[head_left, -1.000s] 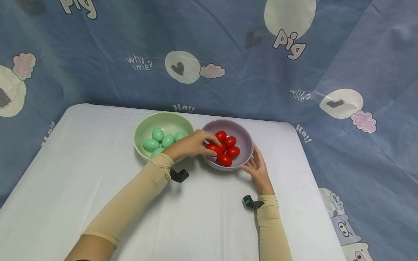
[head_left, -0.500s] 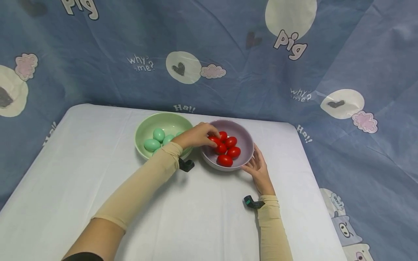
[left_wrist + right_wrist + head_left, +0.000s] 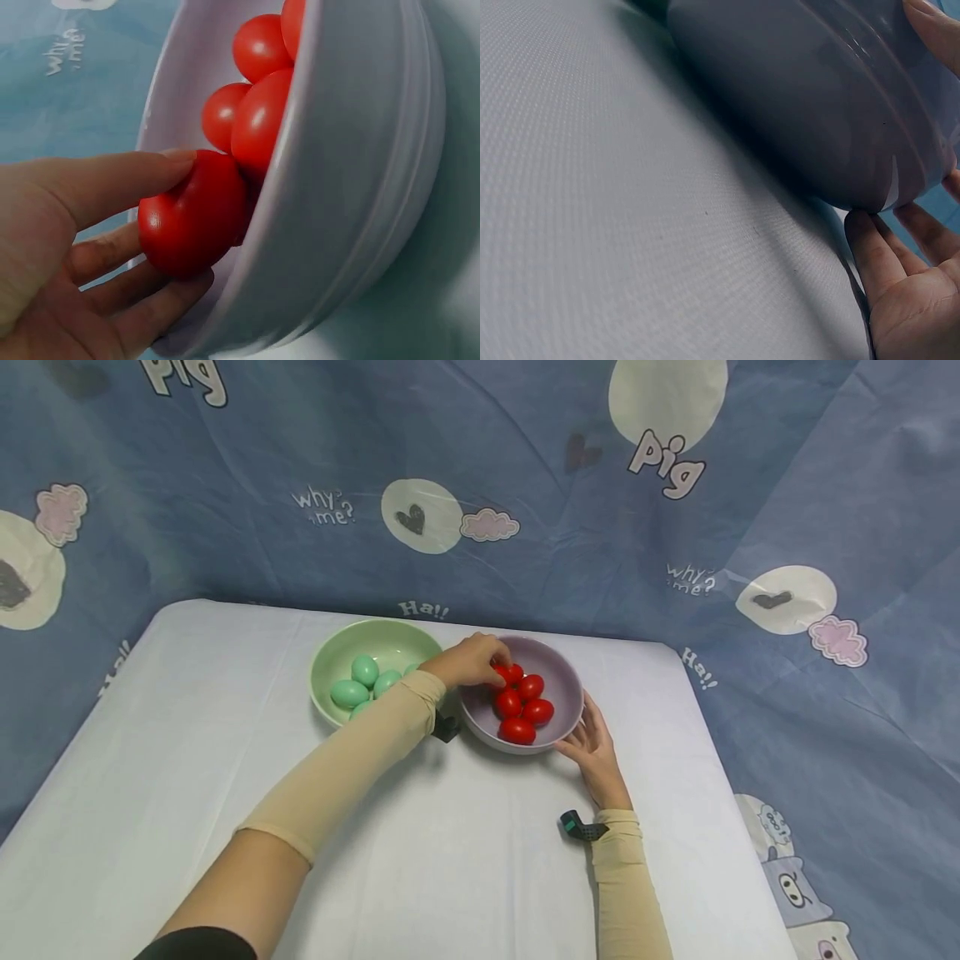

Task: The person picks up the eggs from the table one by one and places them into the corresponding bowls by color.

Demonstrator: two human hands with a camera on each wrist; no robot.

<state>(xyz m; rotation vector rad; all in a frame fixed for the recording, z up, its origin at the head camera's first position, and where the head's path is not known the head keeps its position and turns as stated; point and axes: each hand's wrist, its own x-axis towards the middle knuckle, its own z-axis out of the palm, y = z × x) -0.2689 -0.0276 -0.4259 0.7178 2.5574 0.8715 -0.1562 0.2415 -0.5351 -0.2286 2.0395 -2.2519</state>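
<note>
My left hand [image 3: 472, 660] reaches over the left rim of the mauve bowl [image 3: 564, 681]. In the left wrist view its thumb and fingers pinch a smooth red egg [image 3: 193, 217] just inside the rim. Several other red eggs [image 3: 517, 731] lie clustered in the bowl. At the bowl's right side, my right hand [image 3: 597, 764] grips the outer wall, thumb at the near side and fingers further round. The right wrist view shows fingertips [image 3: 862, 225] against the bowl's lower wall.
Just left of the mauve bowl stands a green bowl [image 3: 324, 664] holding several pale green eggs [image 3: 349, 694], partly hidden behind my left forearm. Both bowls are near the back edge of the white-covered table [image 3: 480, 860]. A blue printed curtain [image 3: 525, 460] hangs behind it.
My left hand has shifted backward and slightly right along the bowl's left side, with the red egg in its fingers. The right hand and both bowls stay nearly still.
</note>
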